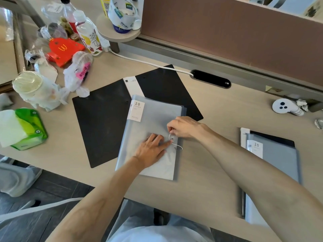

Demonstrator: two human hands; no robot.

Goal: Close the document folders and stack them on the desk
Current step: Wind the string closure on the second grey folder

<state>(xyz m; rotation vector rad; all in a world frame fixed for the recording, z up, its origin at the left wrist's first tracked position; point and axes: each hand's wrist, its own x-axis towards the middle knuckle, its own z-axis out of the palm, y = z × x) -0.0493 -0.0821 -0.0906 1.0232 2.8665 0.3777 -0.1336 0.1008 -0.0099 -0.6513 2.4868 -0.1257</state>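
A translucent grey folder (153,119) with a "20 pockets" label lies closed on the desk, partly on top of an open black folder (103,123). My left hand (151,148) presses flat on the grey cover, its fingertip beside the small metal button near the right edge. My right hand (183,127) pinches the white elastic cord (176,145) that loops around that button. At the right edge of the desk lies a stack of closed folders (279,158), grey on top of a black one.
Clutter fills the left of the desk: a green tissue pack (22,130), plastic bags (76,74), a lidded cup (28,82), bottles (89,37) and a red paper box (63,49). A white cable (148,62) runs to a desk grommet (211,79). A white gadget (284,107) sits far right.
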